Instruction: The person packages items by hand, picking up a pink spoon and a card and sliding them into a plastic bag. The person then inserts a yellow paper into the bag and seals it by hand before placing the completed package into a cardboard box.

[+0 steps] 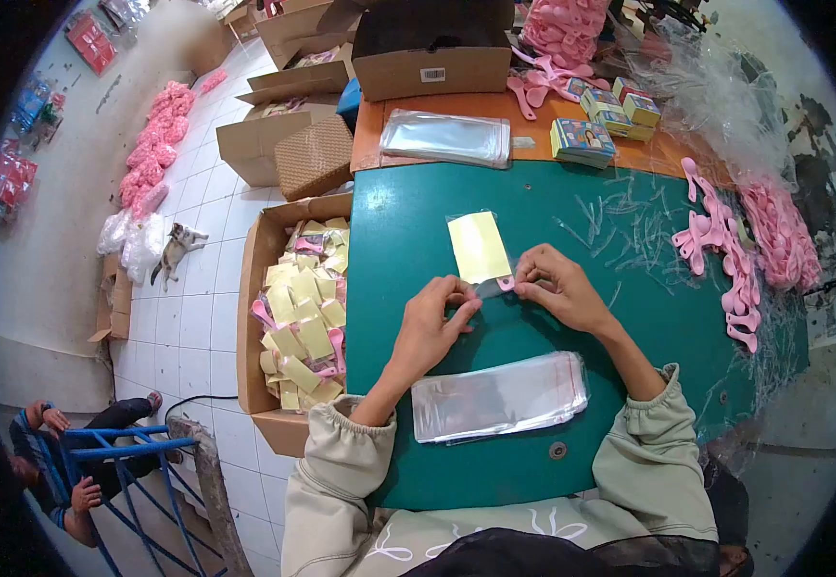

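Note:
A clear plastic bag with a yellow card (pixel 479 247) in it lies on the green table top (pixel 399 250). The end of a pink spoon (pixel 506 284) shows at the card's lower edge. My left hand (pixel 437 317) pinches the bag's near left corner, thumb and forefinger together. My right hand (pixel 557 288) has its fingers closed on the bag's near right edge, beside the pink end. Nearer to me lies a stack of empty clear bags (pixel 500 396), flat between my forearms.
Left: an open carton (pixel 254 385) of packed yellow cards. Right: pink spoons (pixel 716 231) and loose plastic strips (pixel 620 221). At the back: clear bags (pixel 447 137), card stacks (pixel 582 141), a brown box (pixel 432 72). A person (pixel 62 462) and a cat (pixel 177 252) are at left.

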Demonstrator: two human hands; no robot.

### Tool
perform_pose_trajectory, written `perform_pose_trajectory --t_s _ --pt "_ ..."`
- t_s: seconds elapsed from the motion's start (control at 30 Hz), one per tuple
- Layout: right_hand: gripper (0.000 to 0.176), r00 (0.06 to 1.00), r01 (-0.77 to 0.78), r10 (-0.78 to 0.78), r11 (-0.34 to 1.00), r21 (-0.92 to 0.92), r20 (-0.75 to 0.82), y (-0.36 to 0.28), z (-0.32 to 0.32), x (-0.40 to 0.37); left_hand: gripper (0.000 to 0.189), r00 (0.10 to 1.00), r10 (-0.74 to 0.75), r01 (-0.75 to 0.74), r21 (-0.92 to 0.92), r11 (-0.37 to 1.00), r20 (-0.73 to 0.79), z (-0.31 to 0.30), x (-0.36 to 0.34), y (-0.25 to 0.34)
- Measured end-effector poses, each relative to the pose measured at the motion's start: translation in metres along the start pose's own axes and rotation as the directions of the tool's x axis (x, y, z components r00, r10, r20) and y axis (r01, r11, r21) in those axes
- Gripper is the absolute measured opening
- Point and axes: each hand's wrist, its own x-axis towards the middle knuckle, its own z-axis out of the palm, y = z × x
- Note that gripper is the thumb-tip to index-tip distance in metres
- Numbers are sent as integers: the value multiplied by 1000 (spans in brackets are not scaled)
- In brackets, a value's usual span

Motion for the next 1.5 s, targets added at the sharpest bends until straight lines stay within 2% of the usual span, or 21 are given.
perform_pose_trajectory --t_s 0.07,0.17,0.2,0.4,0.5,0.6,0.7,0.9,1.03,1.13,1.17,1.2,1.23,1.27,1.3,1.37,1.4,1.47,1.5 --pt "11 993 -113 117 959 261 1 11 6 0 10 999 33 -30 66 997 -33 0 0 -5" --pt "10 967 -256 245 911 323 76 8 7 1 13 994 76 -70 81 994 -78 0 1 -10" --pt "10 967 -254 250 914 315 55 8 9 1 15 992 88 -82 73 994 -94 0 1 -11" --pt "12 972 -191 218 949 249 -87 17 18 3 16 994 -103 103 -12 995 -47 -2 3 -7" --pt "9 962 -193 234 948 255 -140 16 23 3 16 987 -77 65 -85 994 -142 2 2 -4" --pt "9 950 -176 240 940 293 -200 11 25 3 17 990 -78 70 -63 996 -122 1 3 -6" --pt "11 954 -142 212 942 304 -211 12 25 5 17 993 -100 101 13 995 -59 0 3 -6" --pt "21 957 -180 226 954 240 -184 7 29 1 30 991 -11 12 6 1000 -133 3 1 -7" --pt "25 958 -220 234 970 102 -166 2 18 0 43 988 -124 118 -72 990 -88 -14 -4 2" --pt "23 960 -229 220 973 -33 -173 -7 -34 2 47 971 -188 169 -128 977 -150 -61 -22 8" --pt "22 951 -243 204 958 -154 -231 -9 -61 1 47 953 -229 208 -120 971 -200 -82 -32 6" --pt "21 941 -261 182 927 -270 -286 -5 -94 0 47 942 -182 165 -84 983 -281 -100 -43 -2" --pt "20 933 -197 1 839 -508 -360 15 -133 -2 46 923 -132 125 -43 991 -362 -119 -55 -12" --pt "21 902 -217 -89 752 -623 -423 27 -169 -3 45 904 -163 171 -16 985 -394 -138 -66 -27" --pt "19 839 -330 -113 672 -663 -532 51 -207 -7 43 883 -193 218 11 976 -429 -155 -77 -46" --pt "19 800 -459 -157 459 -760 -578 94 -283 -13 42 880 -90 224 240 944 -467 -185 -104 -99" --pt "19 763 -521 -151 432 -736 -629 102 -298 -14 42 886 -68 281 416 865 -458 -194 -117 -111" --pt "20 676 -637 -142 382 -670 -723 113 -314 -13 42 901 -31 362 713 600 -432 -206 -134 -125" --pt "20 671 -636 -180 360 -683 -720 116 -314 -12 43 891 -50 371 662 652 -450 -203 -132 -117"
